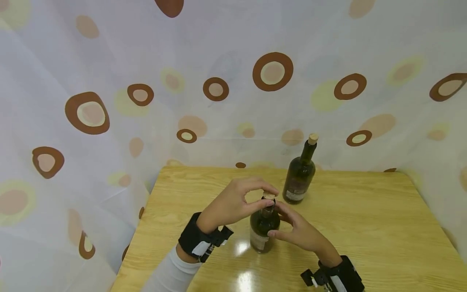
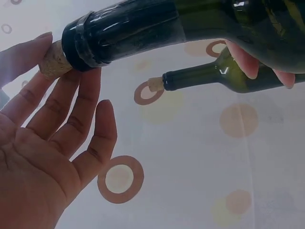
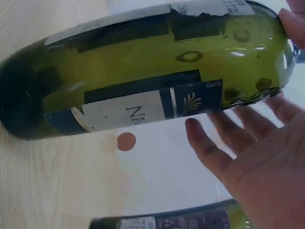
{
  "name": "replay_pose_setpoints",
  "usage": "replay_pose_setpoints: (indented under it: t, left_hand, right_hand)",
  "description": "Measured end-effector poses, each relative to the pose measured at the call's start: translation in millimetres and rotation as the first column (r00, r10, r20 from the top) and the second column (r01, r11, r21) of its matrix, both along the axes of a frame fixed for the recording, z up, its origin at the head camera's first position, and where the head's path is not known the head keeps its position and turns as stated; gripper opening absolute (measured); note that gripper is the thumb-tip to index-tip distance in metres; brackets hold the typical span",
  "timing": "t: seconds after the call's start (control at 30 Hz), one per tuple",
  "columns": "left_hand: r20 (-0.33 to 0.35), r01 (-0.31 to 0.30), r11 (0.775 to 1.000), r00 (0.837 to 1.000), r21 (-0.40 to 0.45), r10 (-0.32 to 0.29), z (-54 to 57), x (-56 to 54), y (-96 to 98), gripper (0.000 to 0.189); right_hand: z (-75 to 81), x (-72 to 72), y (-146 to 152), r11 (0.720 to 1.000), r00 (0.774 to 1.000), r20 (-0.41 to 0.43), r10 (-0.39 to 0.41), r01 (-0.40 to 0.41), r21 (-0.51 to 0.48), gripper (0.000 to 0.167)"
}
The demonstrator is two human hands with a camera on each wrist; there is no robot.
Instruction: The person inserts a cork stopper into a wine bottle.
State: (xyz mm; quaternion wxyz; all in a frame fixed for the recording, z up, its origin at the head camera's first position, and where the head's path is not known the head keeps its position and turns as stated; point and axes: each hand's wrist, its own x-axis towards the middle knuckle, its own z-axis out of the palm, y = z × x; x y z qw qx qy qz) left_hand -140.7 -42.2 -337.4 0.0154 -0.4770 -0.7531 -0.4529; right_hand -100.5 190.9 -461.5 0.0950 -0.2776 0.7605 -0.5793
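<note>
A dark green wine bottle [image 1: 260,235] stands upright on the table. In its mouth sits a cork [image 2: 55,63], part of it showing above the rim. My left hand [image 1: 233,202] pinches this cork between thumb and fingers; the little finger stays apart from the glass in the left wrist view. Lower down, my right hand [image 1: 300,231] holds the same bottle around its shoulder, thumb on the near side and fingers on the far side. A torn white and dark blue label [image 3: 126,112] shows on the glass in the right wrist view.
A second corked green bottle [image 1: 299,178] stands behind and to the right, near the back edge of the yellow wooden table [image 1: 365,227]. Patterned cloth [image 1: 233,48] hangs behind the table and along its sides. Both wrists wear black straps with cameras.
</note>
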Motion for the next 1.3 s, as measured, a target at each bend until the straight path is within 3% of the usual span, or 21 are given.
replay_pose_setpoints:
  t: [0.1, 0.23, 0.33, 0.4, 0.53, 0.63, 0.7, 0.77, 0.8, 0.87, 0.93, 1.0, 1.17, 1.3]
  left_hand:
    - [0.075, 0.021, 0.999, 0.997, 0.027, -0.023, -6.2, 2.0, -3.0, 0.024]
    - [0.145, 0.017, 0.995, 0.989, 0.096, -0.031, -15.2, 5.5, -4.6, 0.028]
    - [0.099, -0.009, 0.992, 0.995, 0.126, -0.004, -20.8, 7.6, -0.9, 0.028]
    - [0.030, -0.036, 0.989, 0.999, 0.145, 0.032, -24.4, 8.5, 3.6, 0.028]
    - [-0.106, -0.088, 0.976, 0.988, 0.199, 0.110, -29.8, 9.7, 12.0, 0.026]
    - [-0.173, -0.105, 0.972, 0.975, 0.210, 0.143, -29.8, 8.9, 15.1, 0.026]
    - [-0.182, -0.108, 0.977, 0.973, 0.185, 0.142, -26.4, 6.6, 14.7, 0.026]
    - [-0.138, -0.086, 0.985, 0.985, 0.146, 0.107, -20.6, 2.4, 12.2, 0.027]
    - [-0.101, -0.065, 0.990, 0.992, 0.123, 0.078, -17.1, -0.2, 10.5, 0.027]
    - [-0.032, -0.020, 0.997, 0.999, 0.071, 0.023, -10.1, -5.4, 6.3, 0.027]
    - [0.026, 0.023, 0.999, 0.999, 0.027, -0.024, -5.6, -9.3, 2.8, 0.026]
    - [0.045, 0.050, 0.999, 0.998, -0.007, -0.050, -3.8, -11.1, 0.2, 0.026]
    - [0.047, 0.051, 0.999, 0.998, -0.012, -0.050, -8.5, -7.8, -2.4, 0.027]
    - [-0.002, 0.036, 0.999, 0.999, 0.030, -0.036, -14.1, -6.3, -3.2, 0.026]
  right_hand:
    - [-4.8, 0.0, 0.2, 0.998, 0.998, 0.011, 0.061, -0.061, -0.029, 0.069]
    - [-7.0, 4.9, -1.0, 1.000, 1.000, -0.022, 0.008, -0.008, 0.003, 0.067]
    - [-5.6, 9.2, -1.4, 0.997, 0.996, -0.072, -0.056, 0.060, 0.054, 0.066]
    - [-4.0, 11.3, -2.5, 0.990, 0.987, -0.123, -0.101, 0.112, 0.088, 0.065]
    - [-2.0, 13.0, -8.9, 0.961, 0.944, -0.248, -0.216, 0.250, 0.115, 0.064]
    - [-1.9, 14.5, -17.0, 0.925, 0.889, -0.337, -0.311, 0.364, 0.107, 0.065]
    - [-1.1, 15.5, -22.0, 0.901, 0.856, -0.374, -0.356, 0.421, 0.104, 0.068]
    - [0.6, 15.3, -24.0, 0.889, 0.843, -0.390, -0.370, 0.443, 0.115, 0.073]
    - [2.2, 14.8, -23.6, 0.894, 0.851, -0.383, -0.359, 0.432, 0.123, 0.076]
    - [5.4, 13.0, -20.2, 0.918, 0.893, -0.325, -0.312, 0.371, 0.138, 0.082]
    - [7.2, 10.4, -15.6, 0.950, 0.939, -0.244, -0.243, 0.281, 0.135, 0.085]
    - [7.0, 7.5, -11.6, 0.974, 0.970, -0.177, -0.167, 0.190, 0.121, 0.086]
    - [-2.3, -0.4, -7.6, 0.997, 0.994, -0.109, -0.022, 0.029, 0.069, 0.082]
    - [-8.9, -4.6, -8.6, 0.999, 0.998, -0.069, 0.008, -0.006, 0.035, 0.081]
